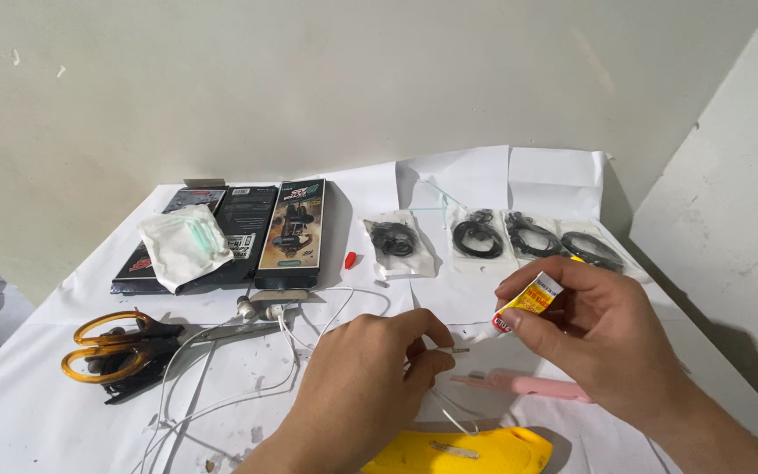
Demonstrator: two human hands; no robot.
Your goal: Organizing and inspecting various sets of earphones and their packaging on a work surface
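So this looks like the gluing step of an earphone fix: the left hand [366, 373] pinches a thin white wire [449, 351] with a bare end near the middle of the table, and the right hand [594, 338] grips a small yellow glue tube [528, 301] just right of it, tip angled down toward that end. My guess is the next move needs the tip brought right onto the bare end with a light squeeze, wire kept steady.

Rest of the white earphones [261, 309] trails off to the left. A pink tool [519, 384] lies under the right hand, and a yellow thing [467, 452] sits at the near edge.

Far side: four clear bags [493, 237] in a row, each with coiled black cable inside. Far left, dark boxes [239, 237] lying flat, closed as far as I can tell, a white pouch [184, 246] on top. Orange scissors [111, 351] at left, tiny red cap [350, 260] by the boxes
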